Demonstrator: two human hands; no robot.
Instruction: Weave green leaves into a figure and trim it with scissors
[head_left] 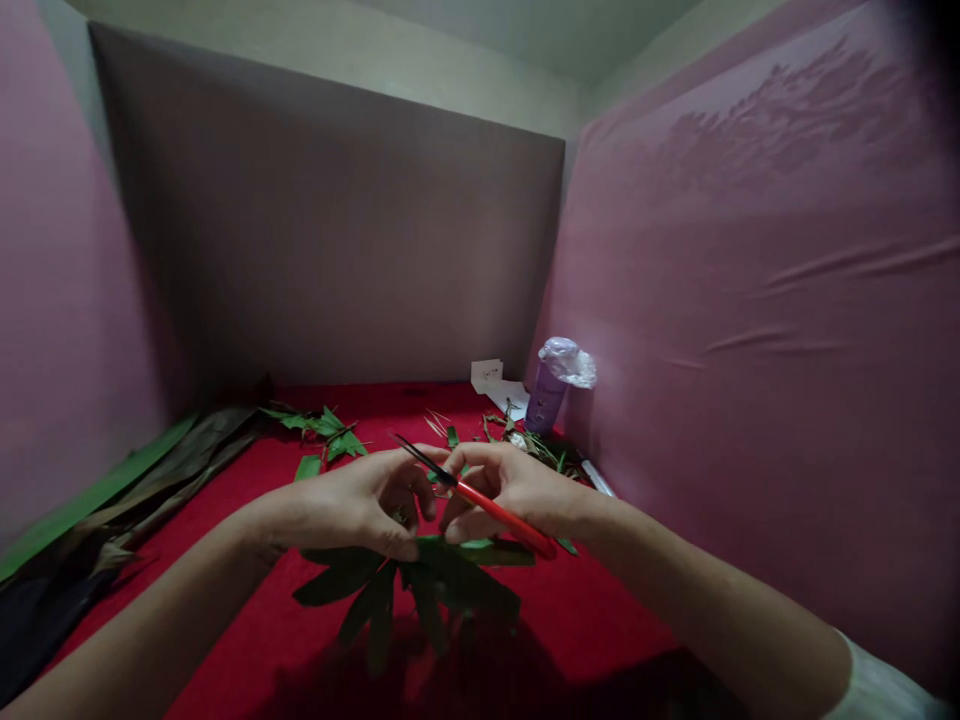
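Note:
My left hand (360, 502) is curled, its thumb and fingers closed at the top of a cluster of dark green leaves (442, 590). The long leaf blades fan out below the fingertips over the red cloth. My right hand (517, 485) is bent close beside it, its fingertips almost meeting the left ones. Across the right hand's fingers lies a slim red-handled tool (506, 517) with a thin, dark, two-pronged end pointing up and left. Its exact kind is not clear. What sits between the two sets of fingertips is partly hidden.
Red cloth (225, 590) covers the table. Jagged green leaves (330, 430) lie at the back left, and long strips of leaf (142, 490) along the left edge. At the back right stand a purple container (546, 398) with clear plastic, white paper (510, 398) and twigs (551, 452). Walls enclose three sides.

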